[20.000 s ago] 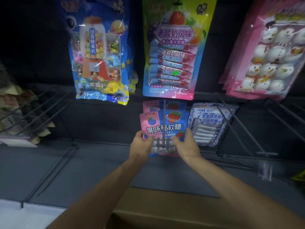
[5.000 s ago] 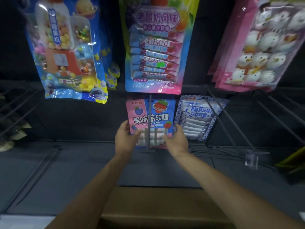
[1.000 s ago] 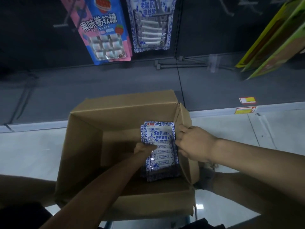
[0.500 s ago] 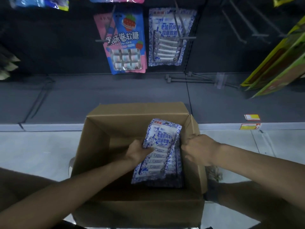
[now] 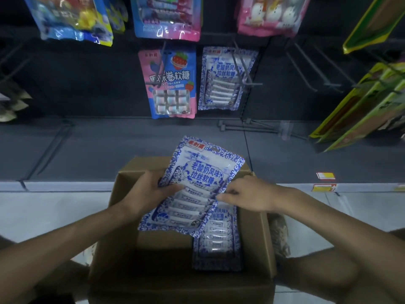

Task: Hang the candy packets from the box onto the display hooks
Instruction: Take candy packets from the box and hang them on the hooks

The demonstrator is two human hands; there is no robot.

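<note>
Dark grey base shelf [image 5: 109, 150] spans the view. Behind it rises a dark back panel [image 5: 87, 84]. In front of it lies pale floor [image 5: 43, 205]. Two yellow-and-red labels [image 5: 325, 175] sit at its front edge. Lighting dim.

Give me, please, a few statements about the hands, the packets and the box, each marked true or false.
1. The left hand and the right hand both hold one blue-and-white packet. True.
2. The cardboard box is empty. False: spare packets lie inside it.
3. The blue-and-white packet hangs on a hook. False: it is held above the cardboard box.
4. A matching packet hangs on the display beside a pink-and-blue packet. True.
</note>
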